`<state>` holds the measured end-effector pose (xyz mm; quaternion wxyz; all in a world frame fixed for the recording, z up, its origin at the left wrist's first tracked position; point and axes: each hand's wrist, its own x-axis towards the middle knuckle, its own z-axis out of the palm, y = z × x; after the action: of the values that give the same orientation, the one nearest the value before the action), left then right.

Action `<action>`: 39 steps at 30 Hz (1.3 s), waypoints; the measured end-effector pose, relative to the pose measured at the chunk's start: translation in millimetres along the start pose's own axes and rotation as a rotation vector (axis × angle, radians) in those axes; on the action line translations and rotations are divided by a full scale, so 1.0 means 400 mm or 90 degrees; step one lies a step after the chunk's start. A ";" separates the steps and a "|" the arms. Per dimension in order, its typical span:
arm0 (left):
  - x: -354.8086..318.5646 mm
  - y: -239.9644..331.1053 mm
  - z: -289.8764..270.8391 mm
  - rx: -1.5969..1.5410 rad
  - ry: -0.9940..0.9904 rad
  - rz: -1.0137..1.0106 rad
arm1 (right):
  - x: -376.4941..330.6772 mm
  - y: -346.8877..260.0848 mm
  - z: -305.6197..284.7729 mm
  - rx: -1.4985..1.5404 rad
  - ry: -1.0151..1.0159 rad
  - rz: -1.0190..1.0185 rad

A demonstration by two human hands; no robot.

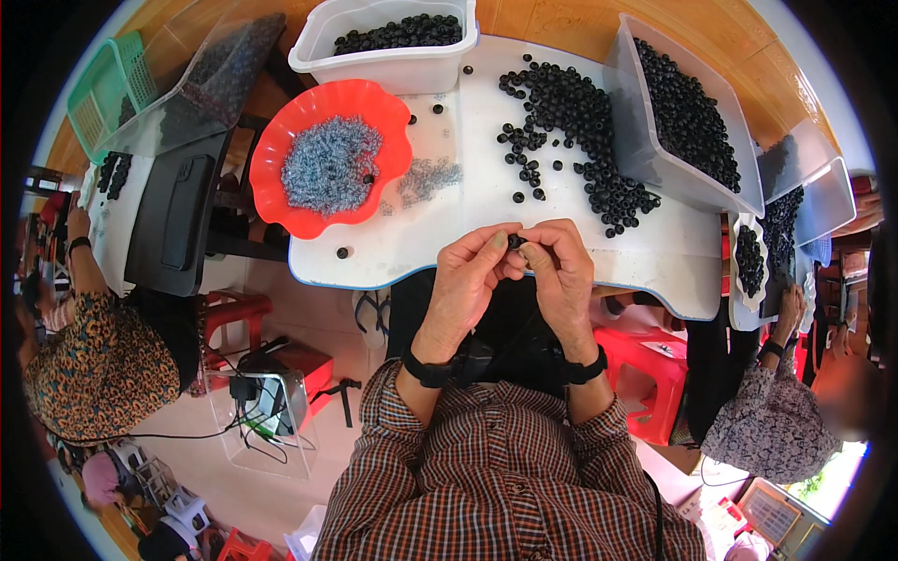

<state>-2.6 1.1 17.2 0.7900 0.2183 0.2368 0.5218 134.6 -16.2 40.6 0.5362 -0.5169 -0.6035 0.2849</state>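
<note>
Both my hands meet at the near edge of the white table (pixel 402 257), pinching a small round black part (pixel 515 241) between them. My left hand (pixel 470 280) grips it with thumb and forefinger, and my right hand (pixel 559 276) closes on it from the other side. Fingertips hide most of the part. Beyond my hands lies a loose pile of similar black parts (pixel 571 117). To the left, a red scalloped bowl (pixel 267 178) holds a heap of small shiny grey-blue pieces (pixel 327 164), too small to name, with one black part on top.
A white tub (pixel 374 67) and a clear bin (pixel 645 154), both holding black parts, stand at the back. Small clear pieces (pixel 430 178) lie beside the bowl. People work at both sides, by a black case (pixel 182 210) and a white tray (pixel 748 290). Red stools (pixel 645 365) stand below.
</note>
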 end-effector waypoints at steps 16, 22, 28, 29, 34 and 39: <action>-0.013 0.005 0.014 0.165 0.069 0.062 | 0.011 -0.040 0.003 -0.167 -0.023 -0.130; -0.014 0.004 0.012 0.146 0.070 0.080 | 0.004 -0.040 0.005 -0.092 -0.043 -0.057; -0.013 -0.003 0.011 0.145 0.085 0.069 | -0.006 -0.015 0.004 0.016 -0.029 -0.001; -0.013 -0.005 0.009 0.145 0.086 0.069 | -0.007 -0.015 0.005 0.016 -0.030 -0.001; -0.017 -0.007 0.002 0.146 0.077 0.056 | -0.010 -0.010 0.006 0.044 -0.014 0.042; -0.019 -0.004 0.006 0.160 0.069 0.063 | -0.012 0.002 -0.002 0.092 -0.018 0.064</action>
<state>-2.6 -6.7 19.2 0.7159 0.2985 0.3316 0.5371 135.1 -20.6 38.2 0.5482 -0.5027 -0.5623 0.3615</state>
